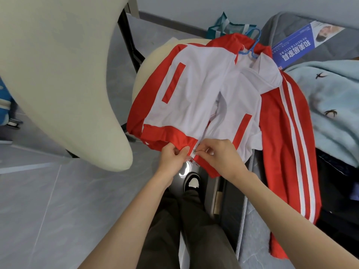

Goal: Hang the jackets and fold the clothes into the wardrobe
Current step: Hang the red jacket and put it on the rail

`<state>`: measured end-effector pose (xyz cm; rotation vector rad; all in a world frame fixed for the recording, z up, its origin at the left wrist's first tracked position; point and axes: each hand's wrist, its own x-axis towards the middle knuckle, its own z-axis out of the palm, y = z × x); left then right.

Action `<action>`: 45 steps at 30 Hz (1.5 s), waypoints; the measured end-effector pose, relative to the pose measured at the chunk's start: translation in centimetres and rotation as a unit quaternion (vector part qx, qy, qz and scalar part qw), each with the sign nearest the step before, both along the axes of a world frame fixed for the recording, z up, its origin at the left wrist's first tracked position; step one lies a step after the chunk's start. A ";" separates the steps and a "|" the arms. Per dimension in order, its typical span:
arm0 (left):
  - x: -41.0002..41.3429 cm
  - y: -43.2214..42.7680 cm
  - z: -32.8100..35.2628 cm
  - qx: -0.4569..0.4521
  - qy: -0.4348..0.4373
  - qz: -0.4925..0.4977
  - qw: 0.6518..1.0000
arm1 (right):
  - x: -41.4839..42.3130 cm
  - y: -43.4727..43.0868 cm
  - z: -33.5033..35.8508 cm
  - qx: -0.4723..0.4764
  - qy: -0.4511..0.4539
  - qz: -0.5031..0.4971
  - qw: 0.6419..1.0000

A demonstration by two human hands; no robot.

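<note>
Our left hand (172, 155) pinches the red hem of the red-and-white jacket (194, 90), spread over the cream seat (147, 61); our right hand (221, 154) pinches the zipper pull (195, 151). Light, soft cloth, we judge; best lifted by the blue hanger (252, 47) at its far collar.

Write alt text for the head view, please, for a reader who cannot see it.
The left hand grips the hem of a red-and-white jacket while the right hand pinches its zipper pull. A blue hanger sits at the collar; red striped trousers lie beside it.
</note>
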<state>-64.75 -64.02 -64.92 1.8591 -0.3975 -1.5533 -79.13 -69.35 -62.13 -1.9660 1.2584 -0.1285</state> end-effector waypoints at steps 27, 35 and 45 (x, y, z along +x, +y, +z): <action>0.6 -0.7 0.9 0.007 -0.029 -0.055 0.998 | 0.3 -1.1 -0.7 -0.015 0.047 0.116 0.992; 0.9 -0.5 0.6 -0.006 -0.072 -0.065 0.995 | 0.2 -1.6 -0.5 0.019 -0.012 0.030 0.999; 0.6 -0.5 0.9 -0.012 -0.047 -0.047 0.998 | 1.5 0.5 -1.4 0.107 -0.029 -0.152 0.982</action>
